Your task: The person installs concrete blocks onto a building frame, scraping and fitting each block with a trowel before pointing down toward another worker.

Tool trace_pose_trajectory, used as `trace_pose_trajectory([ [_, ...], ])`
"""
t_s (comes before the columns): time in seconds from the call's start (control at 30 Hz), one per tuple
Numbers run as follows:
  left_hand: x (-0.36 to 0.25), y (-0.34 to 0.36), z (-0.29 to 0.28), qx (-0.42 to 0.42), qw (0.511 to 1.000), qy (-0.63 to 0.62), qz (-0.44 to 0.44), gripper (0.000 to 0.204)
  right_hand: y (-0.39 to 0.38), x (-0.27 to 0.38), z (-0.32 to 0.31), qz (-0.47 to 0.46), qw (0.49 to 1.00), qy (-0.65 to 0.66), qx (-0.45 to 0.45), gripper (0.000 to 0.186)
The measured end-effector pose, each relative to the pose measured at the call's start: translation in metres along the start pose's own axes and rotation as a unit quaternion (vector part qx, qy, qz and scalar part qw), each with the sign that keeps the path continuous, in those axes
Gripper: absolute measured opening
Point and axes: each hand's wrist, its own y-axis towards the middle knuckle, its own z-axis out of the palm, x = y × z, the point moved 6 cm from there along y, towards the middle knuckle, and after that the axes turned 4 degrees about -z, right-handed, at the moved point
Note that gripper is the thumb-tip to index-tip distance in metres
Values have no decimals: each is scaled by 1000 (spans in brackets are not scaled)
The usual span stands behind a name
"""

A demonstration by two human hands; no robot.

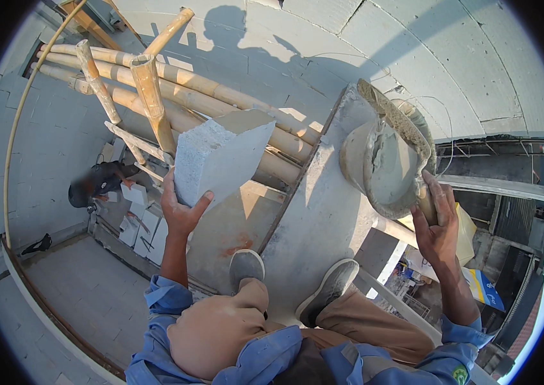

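A pale, rough-faced block [214, 154] is held in my left hand [183, 205], fingers on its lower left part, over the bamboo poles. My right hand [435, 224] grips the pale handle of a long, mortar-caked tool [381, 102], whose exact kind I cannot make out. The tool lies along the right rim of a mortar-coated bucket [371, 163], which has grey mix in it and stands on a concrete ledge [310, 224] between my hands. My shoes are on that level below.
Bamboo poles [195, 90] and uprights form scaffolding beside a block wall [432, 58]. At lower left, a co-worker [102, 183] bends among stacked white blocks [147, 234]. Right of the ledge there is a drop to structures below, with yellow sheeting [464, 237]. A thin pole [15, 135] rises at far left.
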Motion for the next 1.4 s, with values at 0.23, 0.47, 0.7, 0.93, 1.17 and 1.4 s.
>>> trace_pose_trajectory([
  [0.23, -21, 0, -2, 18, 997, 45, -57, 87, -60, -52, -43, 117, 949, -268, 122, 50],
  [0.47, -38, 8, 19, 8, 998, 36, -51, 80, -64, -71, 21, 106, 958, -249, 93, 50],
  [0.7, -73, -3, -38, -11, 991, -65, -116, 67, -61, 19, 10, -107, 990, -27, -87, 62],
  [0.93, -192, 4, -35, 94, 921, -309, -219, 68, -37, 103, 61, -335, 920, 8, -203, 56],
  [1.17, -343, 8, 0, 167, 909, -327, -197, 61, -20, 102, -10, -208, 852, -31, -479, 39],
  [1.4, -442, 7, 85, 438, 850, -290, -48, 72, -86, 30, -137, -163, 854, -194, -454, 44],
])
